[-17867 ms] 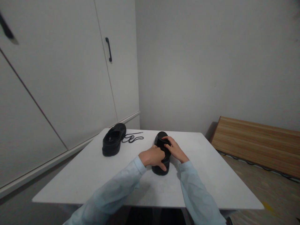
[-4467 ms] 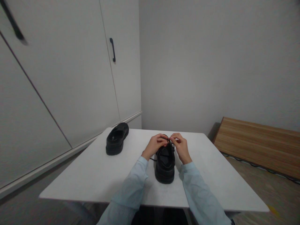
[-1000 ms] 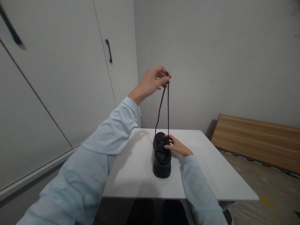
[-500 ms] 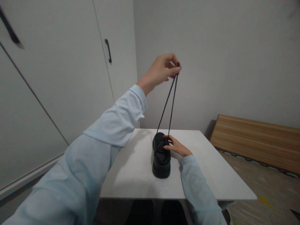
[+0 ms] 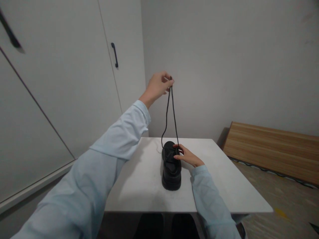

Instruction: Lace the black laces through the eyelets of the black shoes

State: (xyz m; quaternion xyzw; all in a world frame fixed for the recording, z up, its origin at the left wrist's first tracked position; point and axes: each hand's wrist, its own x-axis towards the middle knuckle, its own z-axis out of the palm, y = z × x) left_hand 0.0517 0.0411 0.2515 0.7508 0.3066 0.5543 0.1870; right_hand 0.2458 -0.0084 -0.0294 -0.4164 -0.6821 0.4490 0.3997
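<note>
A black shoe [image 5: 171, 177] stands upright on the white table [image 5: 214, 189], heel toward me. High above it, my left hand [image 5: 159, 84] pinches the ends of the black shoelace [image 5: 174, 116] together. Two strands run down from these fingers to the shoe; the left one sags and bows outward low down, the right one is straighter. At the shoe's right side, my right hand [image 5: 188, 156] has its thumb and fingers around the upper edge near the lace holes. Part of its grip is hidden against the dark shoe.
White cabinet doors [image 5: 124, 20] with black handles rise on the left. A grey wall [image 5: 224, 66] stands behind the table. On the right, a wood-grain board [image 5: 269, 149] leans low over the floor. My legs show below the table's front edge.
My left hand has moved down and to the left with the lace ends. The left strand has gone from taut to slack. My right hand stays at the shoe.
</note>
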